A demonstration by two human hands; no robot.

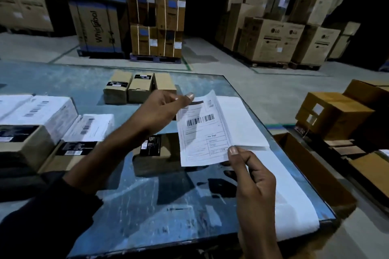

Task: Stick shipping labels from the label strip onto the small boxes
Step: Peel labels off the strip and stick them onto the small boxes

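The person looks to be peeling a shipping label (pixel 203 130) off the label strip (pixel 273 176), which lies along the right side of the table (pixel 147 212). The left hand (pixel 156 111) pinches the label's top edge and the right hand (pixel 252 176) pinches its bottom corner, fingers curled, so it hangs in the air between them. Next, I think, it must go flat onto the small box (pixel 156 156) just under it.

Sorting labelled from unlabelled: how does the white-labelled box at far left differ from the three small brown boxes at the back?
The white-labelled cardboard box carries a white barcode label; the three small brown cardboard boxes show none. It lies nearer the person; they stand in a row farther back. All rest on the table.
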